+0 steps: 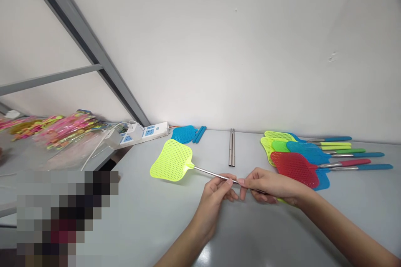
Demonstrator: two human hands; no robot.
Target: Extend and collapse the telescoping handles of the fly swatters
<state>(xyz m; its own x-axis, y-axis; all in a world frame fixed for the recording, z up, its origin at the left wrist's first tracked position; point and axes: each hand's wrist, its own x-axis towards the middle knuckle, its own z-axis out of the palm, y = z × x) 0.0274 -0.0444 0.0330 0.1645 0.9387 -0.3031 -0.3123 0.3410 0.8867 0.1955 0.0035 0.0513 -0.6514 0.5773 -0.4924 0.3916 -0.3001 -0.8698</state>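
A yellow fly swatter (172, 161) with a perforated head and a thin metal rod is held over the grey table by both hands. My left hand (218, 190) pinches the rod near its middle. Just to the right, my right hand (266, 185) is wrapped around the thicker metal part, and a bit of yellow grip shows beneath it. Beyond my hands, a few metal tubes (232, 148) lie side by side. A blue swatter head (184, 134) lies at the back, with blue handle grips (199, 134) beside it.
Several swatters, a red one (294, 169) on top, overlap at the right. A white power strip (144, 134) with plugs and cables sits at the back left. Further left, bagged colourful items (69, 127) cover another table (103, 156). A grey metal frame (94, 50) leans diagonally by the wall.
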